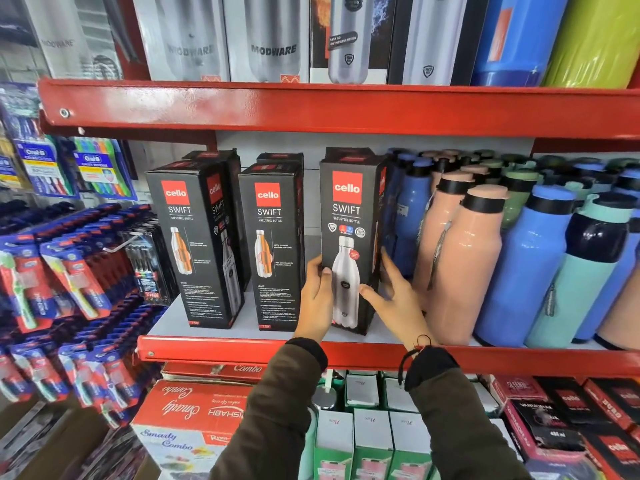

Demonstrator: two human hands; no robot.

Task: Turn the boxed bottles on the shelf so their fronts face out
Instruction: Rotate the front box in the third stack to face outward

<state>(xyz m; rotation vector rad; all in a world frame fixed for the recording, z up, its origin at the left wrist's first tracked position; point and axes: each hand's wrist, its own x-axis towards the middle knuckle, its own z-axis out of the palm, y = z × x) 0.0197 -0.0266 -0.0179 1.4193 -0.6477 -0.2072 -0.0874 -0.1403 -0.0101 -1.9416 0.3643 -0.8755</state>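
Three black Cello Swift bottle boxes stand in a row on the grey shelf board (173, 320). The right box (348, 216) shows its front with a steel bottle picture. My left hand (317, 299) grips its lower left edge and my right hand (394, 296) holds its lower right side. The middle box (272, 244) and the left box (192, 244) show a text-covered face with an orange cutaway bottle; the left one is angled so a side panel shows too. More black boxes stand behind each.
Loose plastic bottles (457, 258) in peach, blue and teal crowd the shelf right beside the held box. Toothbrush packs (69, 289) hang at the left. The red shelf lip (225, 351) runs below my wrists; boxed goods fill the shelves above and below.
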